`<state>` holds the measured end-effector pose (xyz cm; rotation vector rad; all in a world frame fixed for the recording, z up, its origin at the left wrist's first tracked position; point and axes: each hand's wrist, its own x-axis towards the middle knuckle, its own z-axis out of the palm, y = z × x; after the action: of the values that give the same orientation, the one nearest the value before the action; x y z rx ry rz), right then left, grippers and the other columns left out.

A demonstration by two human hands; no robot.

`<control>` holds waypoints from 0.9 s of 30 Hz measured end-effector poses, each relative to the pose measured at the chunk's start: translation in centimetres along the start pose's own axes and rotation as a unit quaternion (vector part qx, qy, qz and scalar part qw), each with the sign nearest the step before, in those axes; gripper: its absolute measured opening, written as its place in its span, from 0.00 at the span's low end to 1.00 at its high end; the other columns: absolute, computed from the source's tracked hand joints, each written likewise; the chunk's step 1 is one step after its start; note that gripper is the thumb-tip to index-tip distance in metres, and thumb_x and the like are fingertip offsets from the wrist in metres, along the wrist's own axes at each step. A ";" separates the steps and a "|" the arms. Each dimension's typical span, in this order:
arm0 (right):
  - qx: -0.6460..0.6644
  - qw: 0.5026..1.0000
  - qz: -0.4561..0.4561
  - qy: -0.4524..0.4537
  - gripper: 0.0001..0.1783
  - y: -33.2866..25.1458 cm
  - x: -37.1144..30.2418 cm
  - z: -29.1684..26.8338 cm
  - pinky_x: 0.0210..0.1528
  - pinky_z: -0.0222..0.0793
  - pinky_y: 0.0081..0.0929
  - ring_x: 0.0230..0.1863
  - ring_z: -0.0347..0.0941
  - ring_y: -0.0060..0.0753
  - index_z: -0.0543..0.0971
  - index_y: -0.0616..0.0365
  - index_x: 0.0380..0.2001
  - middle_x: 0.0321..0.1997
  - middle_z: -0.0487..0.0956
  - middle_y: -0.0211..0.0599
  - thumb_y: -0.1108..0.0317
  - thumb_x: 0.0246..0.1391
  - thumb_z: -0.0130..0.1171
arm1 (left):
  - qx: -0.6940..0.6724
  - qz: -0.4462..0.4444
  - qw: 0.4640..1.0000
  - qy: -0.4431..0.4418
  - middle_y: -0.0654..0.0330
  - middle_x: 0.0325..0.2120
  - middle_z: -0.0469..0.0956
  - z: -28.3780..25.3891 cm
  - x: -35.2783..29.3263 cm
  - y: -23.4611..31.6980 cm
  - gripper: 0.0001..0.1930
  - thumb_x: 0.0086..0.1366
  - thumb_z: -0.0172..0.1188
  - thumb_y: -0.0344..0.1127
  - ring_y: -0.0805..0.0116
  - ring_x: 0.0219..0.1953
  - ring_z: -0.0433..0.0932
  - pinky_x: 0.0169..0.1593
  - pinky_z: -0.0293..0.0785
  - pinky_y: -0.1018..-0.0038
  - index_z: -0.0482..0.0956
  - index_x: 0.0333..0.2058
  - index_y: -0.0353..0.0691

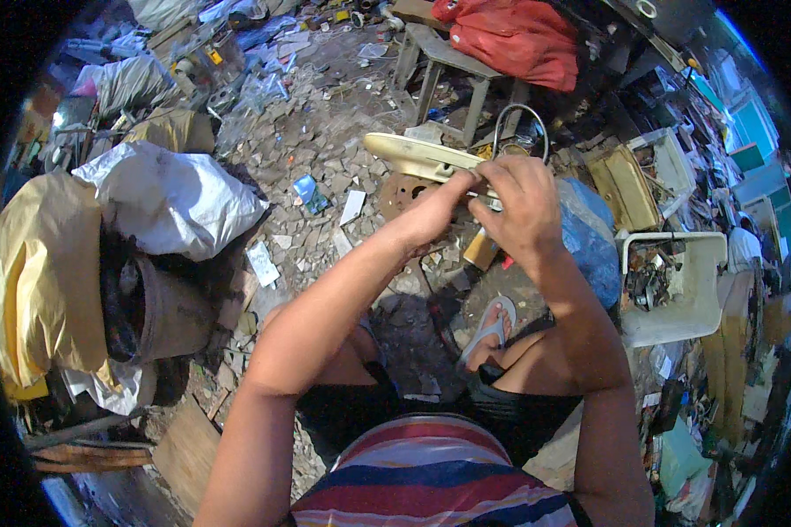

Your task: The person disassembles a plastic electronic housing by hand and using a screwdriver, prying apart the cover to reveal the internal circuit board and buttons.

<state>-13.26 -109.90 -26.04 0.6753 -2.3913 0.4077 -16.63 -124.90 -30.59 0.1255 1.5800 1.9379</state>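
Note:
Ahead of my knees, both hands are raised around a cream-coloured, flat plastic piece point(413, 155) with a rounded edge, seen nearly edge-on. My left hand point(441, 209) grips it from below, its fingers mostly hidden behind the wrist and the piece. My right hand point(520, 200) is closed at the piece's right end, thumb and fingers bent together there. A thin curved metal loop point(546, 132) rises just behind the right hand; whether it joins the piece I cannot tell. Beneath the hands is a brown part with holes point(399, 195), and a small wooden block point(481, 251) lies below the right hand.
A wooden stool point(439, 54) bearing a red sack point(523, 39) stands ahead. At right are a blue plastic bag point(589, 233) and a whitish bin point(707, 303) with scrap. White point(171, 198) and yellow sacks point(48, 272) lie left by a dark bucket point(180, 307). Broken shards cover the ground.

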 end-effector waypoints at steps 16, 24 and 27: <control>0.097 0.988 0.118 0.004 0.22 2.9 0.1 1.6 0.45 0.67 0.38 0.43 0.71 0.49 0.75 0.59 0.37 0.38 0.77 0.43 0.58 0.41 0.68 | 0.282 0.113 0.941 0.148 0.48 0.31 0.79 0.8 -1.6 0.8 0.24 0.50 0.59 0.42 0.57 0.37 0.78 0.43 0.73 0.65 0.73 0.42 0.30; 0.016 0.994 0.048 0.101 0.24 2.6 -0.1 2.2 0.40 0.69 0.36 0.38 0.72 0.44 0.78 0.60 0.41 0.34 0.76 0.41 0.64 0.37 0.70 | 0.152 0.131 0.973 0.114 0.50 0.35 0.78 1.6 -0.8 0.5 0.24 0.51 0.59 0.37 0.63 0.35 0.78 0.39 0.73 0.68 0.72 0.44 0.28; 0.033 0.994 0.037 0.095 0.22 2.7 0.1 1.6 0.40 0.69 0.37 0.37 0.71 0.47 0.76 0.60 0.39 0.35 0.74 0.40 0.64 0.38 0.69 | 0.164 0.111 0.974 0.109 0.49 0.36 0.78 1.4 -0.8 0.1 0.26 0.51 0.59 0.39 0.62 0.37 0.78 0.41 0.73 0.69 0.70 0.45 0.27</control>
<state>-15.61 -108.47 -27.54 0.5513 -2.2342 0.5608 -15.46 -124.13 -29.89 0.2409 2.1062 1.8879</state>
